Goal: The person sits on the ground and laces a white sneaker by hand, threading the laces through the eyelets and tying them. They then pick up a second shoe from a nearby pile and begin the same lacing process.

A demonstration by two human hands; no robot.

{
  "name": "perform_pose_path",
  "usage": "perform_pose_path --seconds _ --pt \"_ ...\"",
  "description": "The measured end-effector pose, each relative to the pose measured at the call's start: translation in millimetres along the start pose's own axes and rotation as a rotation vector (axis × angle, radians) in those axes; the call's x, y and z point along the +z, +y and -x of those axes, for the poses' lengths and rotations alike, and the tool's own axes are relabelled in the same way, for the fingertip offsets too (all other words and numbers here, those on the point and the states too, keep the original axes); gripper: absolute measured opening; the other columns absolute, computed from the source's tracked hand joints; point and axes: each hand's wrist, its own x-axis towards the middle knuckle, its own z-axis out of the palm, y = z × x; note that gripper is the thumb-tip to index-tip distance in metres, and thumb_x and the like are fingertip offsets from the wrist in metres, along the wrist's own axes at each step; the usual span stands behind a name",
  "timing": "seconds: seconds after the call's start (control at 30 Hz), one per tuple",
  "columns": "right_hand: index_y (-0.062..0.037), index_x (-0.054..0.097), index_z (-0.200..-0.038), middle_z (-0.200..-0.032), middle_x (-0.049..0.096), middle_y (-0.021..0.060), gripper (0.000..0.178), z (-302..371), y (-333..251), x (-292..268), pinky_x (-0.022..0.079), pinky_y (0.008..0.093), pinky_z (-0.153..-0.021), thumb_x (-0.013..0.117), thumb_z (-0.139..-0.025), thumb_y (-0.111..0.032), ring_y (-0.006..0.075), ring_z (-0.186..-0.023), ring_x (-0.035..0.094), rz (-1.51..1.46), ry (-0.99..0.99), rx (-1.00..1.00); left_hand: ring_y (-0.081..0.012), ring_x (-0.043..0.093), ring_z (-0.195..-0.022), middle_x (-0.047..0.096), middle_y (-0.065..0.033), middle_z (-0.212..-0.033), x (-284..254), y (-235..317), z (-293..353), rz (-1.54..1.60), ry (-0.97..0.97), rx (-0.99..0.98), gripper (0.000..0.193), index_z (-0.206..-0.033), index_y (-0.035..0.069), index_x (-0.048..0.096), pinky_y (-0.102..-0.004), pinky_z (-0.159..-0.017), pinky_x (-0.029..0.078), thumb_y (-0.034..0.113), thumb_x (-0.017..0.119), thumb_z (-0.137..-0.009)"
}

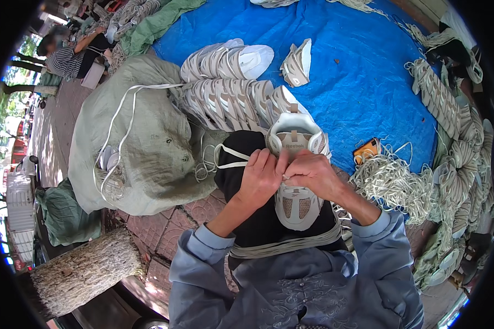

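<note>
One shoe (299,213) lies toe-near, heel-far, directly beneath left hand (262,174) and right hand (314,174), both pinching, apparently on white lace (233,164).

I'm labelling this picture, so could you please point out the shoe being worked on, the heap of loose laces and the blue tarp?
Shoe (295,146): head view, on its tongue.
Heap of laces (395,185): head view, mid-heap.
Blue tarp (362,77): head view, bare stretch.

The shoe (298,204) is white and beige, the tarp (362,82) blue.
</note>
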Motion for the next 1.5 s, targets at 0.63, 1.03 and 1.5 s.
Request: perform_pose_path --seconds 0.63,1.03,1.5 --pt "-0.0061 0.057 -0.066 -0.063 0.051 0.0051 0.008 21 18 -37 0.045 0.0330 -0.051 0.063 -0.067 -0.011 0.0231 -0.058 0.054 0.832 0.150 -0.221 -0.0325 0.060 -0.061 0.057 -0.0183 -0.059 -20 -7 -51 0.221 -0.696 -0.310 0.010 -0.071 0.000 0.056 -0.0424 -0.054 0.046 0.010 0.055 -0.071" --pt "-0.0031 0.056 -0.061 -0.065 0.054 0.0111 0.003 9 7 -33 0.047 0.0339 -0.044 0.057 -0.061 -0.006 0.0246 -0.054 0.059 1.122 0.002 -0.288 -0.0176 0.042 -0.079 0.049 -0.0030 -0.065 -22 -1 -43 -0.098 -0.418 0.278 0.007 -0.069 0.008 0.054 -0.0315 -0.066 0.030 0.011 0.056 -0.063" --pt "-0.0027 0.052 -0.064 -0.068 0.053 0.0106 0.011 8 12 -50 0.047 0.0384 -0.055 0.061 -0.066 -0.009 0.0292 -0.064 0.057 0.904 0.003 -0.101 -0.0231 0.050 -0.076 0.057 -0.0064 -0.073 -23 -8 -51 0.318 -0.383 -0.034 0.012 -0.078 0.006 0.054 -0.0339 -0.069 0.036 -0.001 0.054 -0.068"
